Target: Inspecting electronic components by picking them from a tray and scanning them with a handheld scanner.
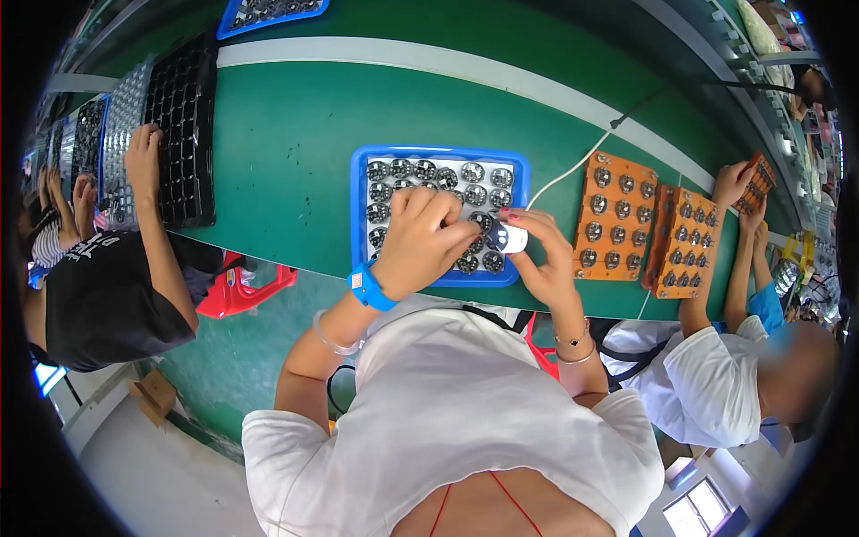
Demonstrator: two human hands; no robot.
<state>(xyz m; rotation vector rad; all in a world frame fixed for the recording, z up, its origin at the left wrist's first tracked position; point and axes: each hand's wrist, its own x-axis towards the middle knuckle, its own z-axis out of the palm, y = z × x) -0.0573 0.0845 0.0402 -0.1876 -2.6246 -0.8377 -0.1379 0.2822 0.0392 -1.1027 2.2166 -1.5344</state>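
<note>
In front of me a blue tray (358,206) with a white lining holds rows of small round black-and-silver parts (474,172). Above its middle, my left hand (420,237) has its thumb and fingers pinched together; what lies between them is hidden. One round part (481,219) shows beside those fingertips. From the right, my right hand (548,264) grips a small white device (512,238) with a dark end, which points toward the left fingertips. A white cable (564,174) runs down to the right hand's fingers.
Orange boards (616,215) carrying round parts lie to the right, with a stack of similar boards (684,242) beside them. On the left is a black compartment tray (183,125). Another blue tray (268,13) is at the far edge. Co-workers sit on both sides, their arms over the green table (286,152).
</note>
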